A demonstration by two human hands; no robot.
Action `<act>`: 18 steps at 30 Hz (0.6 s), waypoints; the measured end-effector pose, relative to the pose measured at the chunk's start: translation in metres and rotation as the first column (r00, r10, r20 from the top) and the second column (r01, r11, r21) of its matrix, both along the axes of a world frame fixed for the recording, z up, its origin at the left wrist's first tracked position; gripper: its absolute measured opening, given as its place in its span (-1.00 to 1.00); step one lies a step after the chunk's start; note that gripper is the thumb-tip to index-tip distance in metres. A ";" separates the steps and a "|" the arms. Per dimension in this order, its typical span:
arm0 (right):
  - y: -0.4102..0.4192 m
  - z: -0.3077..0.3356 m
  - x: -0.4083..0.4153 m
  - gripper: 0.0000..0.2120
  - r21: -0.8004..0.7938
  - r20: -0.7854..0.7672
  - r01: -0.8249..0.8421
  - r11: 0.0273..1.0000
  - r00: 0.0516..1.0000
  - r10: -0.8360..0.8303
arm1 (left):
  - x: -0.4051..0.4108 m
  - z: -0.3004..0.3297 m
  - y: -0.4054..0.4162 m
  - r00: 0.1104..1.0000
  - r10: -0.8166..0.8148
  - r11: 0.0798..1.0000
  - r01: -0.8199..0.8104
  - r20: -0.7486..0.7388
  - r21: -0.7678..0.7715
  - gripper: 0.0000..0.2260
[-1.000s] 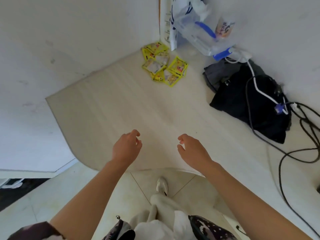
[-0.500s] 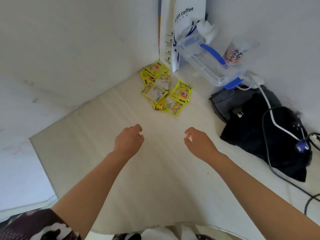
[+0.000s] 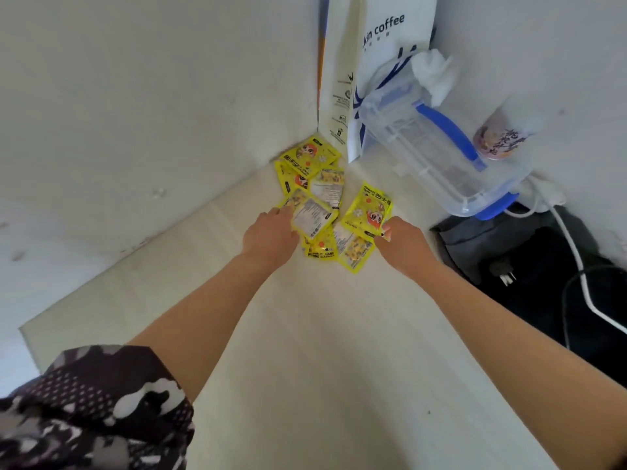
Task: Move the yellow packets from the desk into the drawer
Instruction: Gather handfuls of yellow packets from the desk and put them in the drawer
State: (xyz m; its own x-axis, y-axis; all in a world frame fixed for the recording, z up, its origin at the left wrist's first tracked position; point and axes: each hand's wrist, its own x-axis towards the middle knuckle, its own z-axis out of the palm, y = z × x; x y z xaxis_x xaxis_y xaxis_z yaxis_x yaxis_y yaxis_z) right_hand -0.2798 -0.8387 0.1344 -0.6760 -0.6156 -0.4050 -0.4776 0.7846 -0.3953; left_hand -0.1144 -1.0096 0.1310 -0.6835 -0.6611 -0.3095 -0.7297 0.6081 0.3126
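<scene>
Several yellow packets lie in an overlapping pile in the far corner of the pale desk, against the white walls. My left hand rests at the pile's left side, fingertips touching the edge of a packet that lies label side up. My right hand is at the pile's right side, fingertips meeting the lower corner of a packet with a cartoon print. Whether it pinches that corner is unclear. No packet is lifted. No drawer is in view.
A white coffee paper bag stands in the corner behind the pile. A clear plastic box with blue clips leans to the right, with a cup beside it. A black bag and cables lie at the right.
Both hands have reached forward across the desk, from its near middle to the packet pile. The view has moved closer to the corner.
</scene>
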 end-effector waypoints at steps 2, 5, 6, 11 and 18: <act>-0.017 -0.006 -0.013 -0.61 0.014 0.053 0.125 0.992 0.991 -0.125 | -0.015 -0.003 -0.005 0.958 0.287 0.948 -0.281 -0.019 0.151 -0.66; -0.038 -0.017 -0.026 -0.49 0.064 0.074 0.242 0.968 0.966 -0.247 | -0.031 -0.013 -0.008 0.837 0.545 0.787 -0.534 0.060 0.310 -0.58; -0.044 -0.019 -0.029 -0.47 0.087 0.064 0.266 0.960 0.960 -0.272 | -0.036 -0.016 -0.007 0.814 0.577 0.761 -0.567 0.070 0.316 -0.54; -0.066 -0.027 -0.030 -0.35 0.171 -0.018 0.330 0.928 0.943 -0.332 | -0.059 -0.031 -0.003 0.759 0.650 0.727 -0.637 0.044 0.256 -0.34; -0.065 -0.035 -0.026 -0.39 0.180 -0.062 0.326 0.928 0.945 -0.320 | -0.046 -0.042 -0.007 0.763 0.645 0.731 -0.596 -0.048 0.334 -0.16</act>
